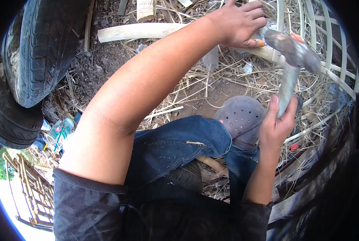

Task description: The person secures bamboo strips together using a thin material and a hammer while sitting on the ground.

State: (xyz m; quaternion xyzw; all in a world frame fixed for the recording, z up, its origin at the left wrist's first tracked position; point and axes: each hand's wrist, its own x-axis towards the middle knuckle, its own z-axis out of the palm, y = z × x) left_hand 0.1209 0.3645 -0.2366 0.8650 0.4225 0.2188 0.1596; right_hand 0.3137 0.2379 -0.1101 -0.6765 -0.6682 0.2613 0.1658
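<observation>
My right hand [278, 120] is wrapped around the pale handle of a hammer [288, 84], which stands upright with its head at the top. The hammer head is smeared by motion and hangs over the crossing of some bamboo strips. My left hand [243, 25] is closed on a pale bamboo strip [263, 52], its thumb just left of the hammer head. Part of the strip is hidden under the fingers. Beside that hand, a curved framework of bamboo strips [332, 44] spreads to the right. Something small and orange lies behind the hammer head.
Old tyres [51, 52] stand at the left. Another pale bamboo strip [135, 32] lies near my left forearm. Straw and shavings litter the dirt around my grey clog [241, 116]. A bamboo rack [32, 188] stands at lower left; a dark wooden piece [304, 168] lies at right.
</observation>
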